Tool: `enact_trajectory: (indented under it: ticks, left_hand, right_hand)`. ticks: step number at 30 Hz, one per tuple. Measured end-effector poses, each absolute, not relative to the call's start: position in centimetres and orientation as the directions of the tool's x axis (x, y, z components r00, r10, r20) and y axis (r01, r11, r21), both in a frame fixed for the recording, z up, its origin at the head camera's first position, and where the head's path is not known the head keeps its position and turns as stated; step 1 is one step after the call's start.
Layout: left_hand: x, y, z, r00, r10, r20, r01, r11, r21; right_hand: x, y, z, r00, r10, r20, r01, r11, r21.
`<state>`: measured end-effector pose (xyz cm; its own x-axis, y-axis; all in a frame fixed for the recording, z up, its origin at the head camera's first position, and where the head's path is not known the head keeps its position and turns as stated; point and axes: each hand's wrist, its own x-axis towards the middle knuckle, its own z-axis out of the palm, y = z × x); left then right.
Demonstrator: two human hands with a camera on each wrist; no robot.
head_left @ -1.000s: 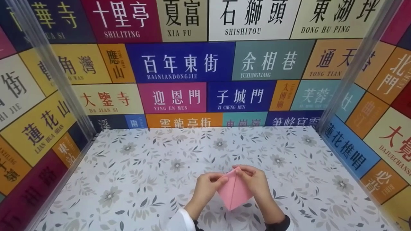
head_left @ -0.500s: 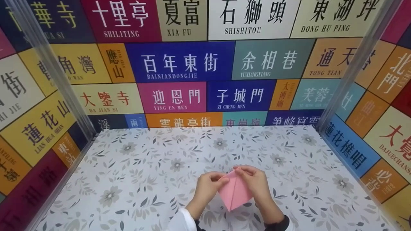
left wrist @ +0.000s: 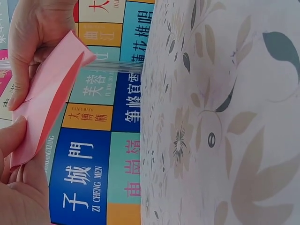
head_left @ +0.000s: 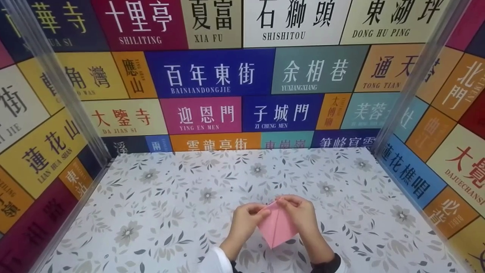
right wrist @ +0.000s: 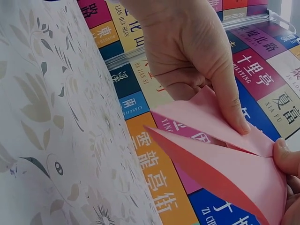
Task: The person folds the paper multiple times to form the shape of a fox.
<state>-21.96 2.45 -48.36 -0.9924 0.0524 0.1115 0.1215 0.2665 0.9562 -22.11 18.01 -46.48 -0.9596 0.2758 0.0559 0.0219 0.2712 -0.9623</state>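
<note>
A folded pink sheet of paper [head_left: 277, 229], kite-shaped with a crease or seam down its middle, is held up over the table between both hands. My left hand [head_left: 244, 224] pinches its upper left edge, thumb on the near face. At the top corner, my right hand [head_left: 303, 215] pinches the paper with thumb and fingers. Two flaps of the pink paper [left wrist: 52, 99] stand apart along one side in the left wrist view. From the right wrist, a slit shows between the paper's halves [right wrist: 220, 176], running to where the right thumb [right wrist: 285, 157] presses.
A white table cover [head_left: 170, 212] printed with grey flowers and leaves lies beneath the hands. Colourful panels with Chinese lettering [head_left: 210, 72] rise behind and on both sides. Clear strips [head_left: 409, 79] run along the corners.
Both hands keep their grip on the pink paper almost unmoved. The head view has turned slightly, so the background sits a little further left.
</note>
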Motion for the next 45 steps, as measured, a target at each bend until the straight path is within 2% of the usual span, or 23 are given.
enact_trajectory:
  ticks: [8, 17, 29, 39, 45]
  left_hand:
    - [-21.8, 2.7, -48.3, -0.986, 0.065, 0.15, 0.162, 0.263, 0.951]
    - [-22.2, 2.7, -47.6, -0.976, 0.139, 0.167, 0.199, 0.268, 0.943]
    - [-22.5, 3.4, -47.3, -0.951, 0.141, 0.276, 0.31, 0.406, 0.86]
    - [-22.6, 4.0, -47.7, -0.951, 0.126, 0.281, 0.305, 0.257, 0.917]
    - [-22.6, 4.3, -47.4, -0.956, 0.086, 0.281, 0.294, 0.246, 0.924]
  right_hand:
    - [-22.2, 18.2, -46.8, -0.957, 0.279, 0.085, -0.006, 0.272, -0.962]
    - [-22.2, 18.1, -47.1, -0.958, 0.26, 0.124, -0.058, 0.247, -0.967]
    - [-22.1, 17.6, -46.9, -0.952, 0.265, 0.151, -0.052, 0.347, -0.936]
    - [-22.0, 17.3, -46.6, -0.941, 0.306, 0.146, -0.038, 0.332, -0.942]
    - [-21.8, 17.6, -46.0, -0.946, 0.295, 0.131, -0.046, 0.278, -0.959]
